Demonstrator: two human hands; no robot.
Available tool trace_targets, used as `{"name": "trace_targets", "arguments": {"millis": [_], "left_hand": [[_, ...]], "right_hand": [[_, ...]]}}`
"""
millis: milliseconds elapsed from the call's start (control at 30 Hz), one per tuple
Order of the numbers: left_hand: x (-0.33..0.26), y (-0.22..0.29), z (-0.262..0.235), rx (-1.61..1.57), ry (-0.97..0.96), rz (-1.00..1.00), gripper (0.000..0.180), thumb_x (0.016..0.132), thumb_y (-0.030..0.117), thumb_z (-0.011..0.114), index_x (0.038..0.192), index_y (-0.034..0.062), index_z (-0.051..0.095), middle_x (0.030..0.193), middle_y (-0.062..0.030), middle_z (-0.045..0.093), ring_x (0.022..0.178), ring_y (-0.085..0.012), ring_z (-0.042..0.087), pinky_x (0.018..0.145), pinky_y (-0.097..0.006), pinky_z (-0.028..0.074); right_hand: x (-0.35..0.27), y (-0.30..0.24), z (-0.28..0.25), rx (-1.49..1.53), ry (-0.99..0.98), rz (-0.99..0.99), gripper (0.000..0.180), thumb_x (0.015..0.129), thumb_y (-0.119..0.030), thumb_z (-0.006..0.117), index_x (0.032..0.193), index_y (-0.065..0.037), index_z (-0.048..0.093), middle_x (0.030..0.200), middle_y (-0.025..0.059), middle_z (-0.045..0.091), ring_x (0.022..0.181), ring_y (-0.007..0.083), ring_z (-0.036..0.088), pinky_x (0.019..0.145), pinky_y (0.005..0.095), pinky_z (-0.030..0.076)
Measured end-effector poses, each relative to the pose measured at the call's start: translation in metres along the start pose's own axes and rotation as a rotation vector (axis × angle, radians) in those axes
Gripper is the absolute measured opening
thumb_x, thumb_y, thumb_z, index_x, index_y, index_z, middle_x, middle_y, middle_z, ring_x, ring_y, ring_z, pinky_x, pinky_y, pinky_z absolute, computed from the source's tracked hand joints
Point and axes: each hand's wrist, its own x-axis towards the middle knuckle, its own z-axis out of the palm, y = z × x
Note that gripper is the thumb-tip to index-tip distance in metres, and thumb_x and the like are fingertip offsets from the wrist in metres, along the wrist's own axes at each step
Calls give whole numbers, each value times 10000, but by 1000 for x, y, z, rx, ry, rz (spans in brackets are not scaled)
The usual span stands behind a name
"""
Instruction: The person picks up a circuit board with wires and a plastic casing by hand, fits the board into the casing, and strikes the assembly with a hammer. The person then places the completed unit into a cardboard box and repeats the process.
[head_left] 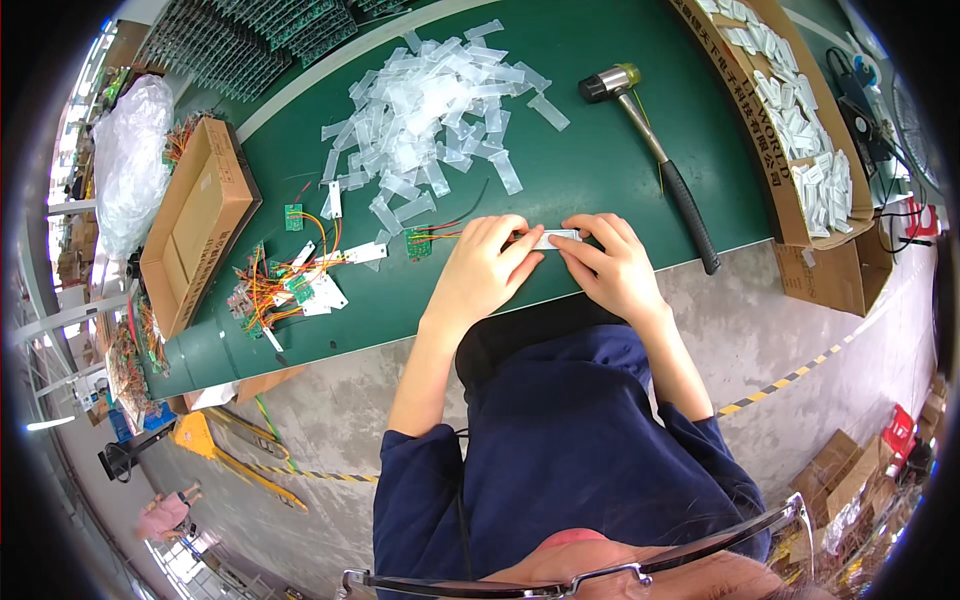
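Fingers point(592, 256) of the left hand point(476, 272) and right hand point(624, 278) pinch a white case point(557, 238) at opposite ends, apparently for steadiness, just inside the near edge of the desk point(400, 305).

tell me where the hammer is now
In the head view, the hammer lies on the right part of the green table, between the heap of clear plastic pieces and the cardboard box of white parts.
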Motion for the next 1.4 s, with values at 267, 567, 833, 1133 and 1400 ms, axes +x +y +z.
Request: {"name": "trace_targets", "arguments": {"millis": [267, 567, 833, 1133, 1400], "left_hand": [[-14, -7, -7, 227, 129, 67, 189, 730, 60, 751, 898, 85, 669, 945, -18, 619, 876, -216, 606, 810, -376, 455], [-9, 2, -2, 10, 66, -109, 131, 744, 54, 733, 805, 72, 618, 1028, -37, 561, 971, -249, 531, 846, -377, 409], [-18, 15, 13, 121, 192, -180, 156, 738, 70, 762, 831, 94, 640, 1072, -31, 547, 935, -238, 495, 850, -387, 368], [-27, 22, 23, 319, 259, -99, 161, 744, 85, 765, 866, 106, 662, 932, -16, 556, 823, -215, 530, 731, -362, 412], [-23, 22, 17, 238, 183, -106, 138, 754, 68, 738, 851, 83, 640, 814, -9, 562, 736, -194, 560, 663, -334, 445]], "right_hand": [[10, -2, -7, -134, -113, -193, 258, 712, -30, 659, 968, 1, 644, 1048, 52, 595, 906, 209, 558, 766, 324, 476], [19, 2, -5, -88, -227, -262, 165, 712, -62, 650, 862, -21, 596, 907, 55, 535, 827, 199, 553, 719, 317, 505], [18, 4, -4, -42, -201, -231, 262, 700, -62, 661, 956, -17, 628, 928, 45, 554, 792, 198, 558, 693, 323, 524], [18, 6, -4, 33, -180, -198, 297, 677, -30, 672, 972, -8, 652, 980, 46, 584, 818, 203, 562, 732, 323, 530], [17, 7, -4, 49, -181, -188, 307, 676, -32, 674, 981, -7, 657, 977, 50, 582, 825, 209, 557, 742, 328, 529]]}}
